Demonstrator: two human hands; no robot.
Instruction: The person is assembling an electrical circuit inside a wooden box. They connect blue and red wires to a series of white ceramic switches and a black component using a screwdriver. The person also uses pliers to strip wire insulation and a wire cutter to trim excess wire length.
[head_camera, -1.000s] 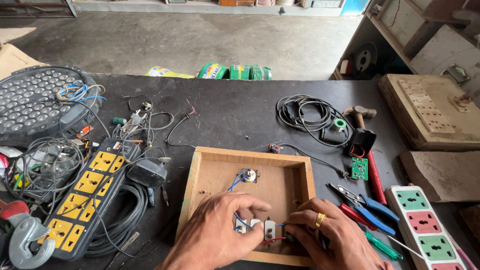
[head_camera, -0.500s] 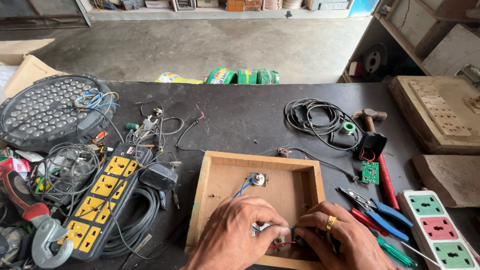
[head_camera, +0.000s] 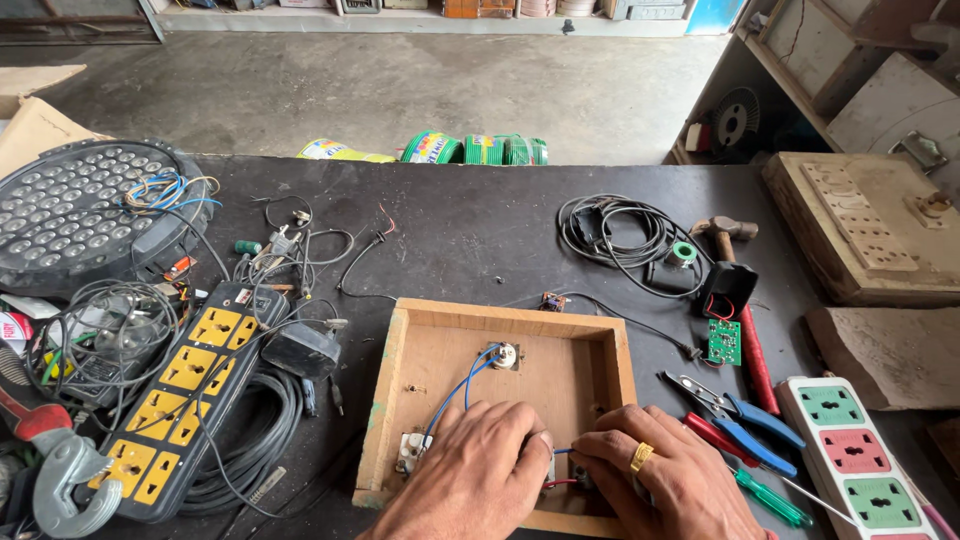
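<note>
Wooden box (head_camera: 400, 400) is sitting near me on the bench; my left hand (head_camera: 470, 480) and right hand (head_camera: 665, 480) are pinching wires at its near wall. Blue wire (head_camera: 462, 385) already reaching the far fitting (head_camera: 503, 355); near connections looking unfinished, pliers (head_camera: 740, 415) lying beyond.

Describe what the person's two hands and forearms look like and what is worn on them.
Both hands are bare, with no gloves. The right hand wears one gold-coloured ring with a broad top on a finger. The left hand shows no ring, watch or band. No sleeve shows on either arm: the wrists and what little shows of the forearms at the bottom edge are uncovered. Fingernails look short.
</note>
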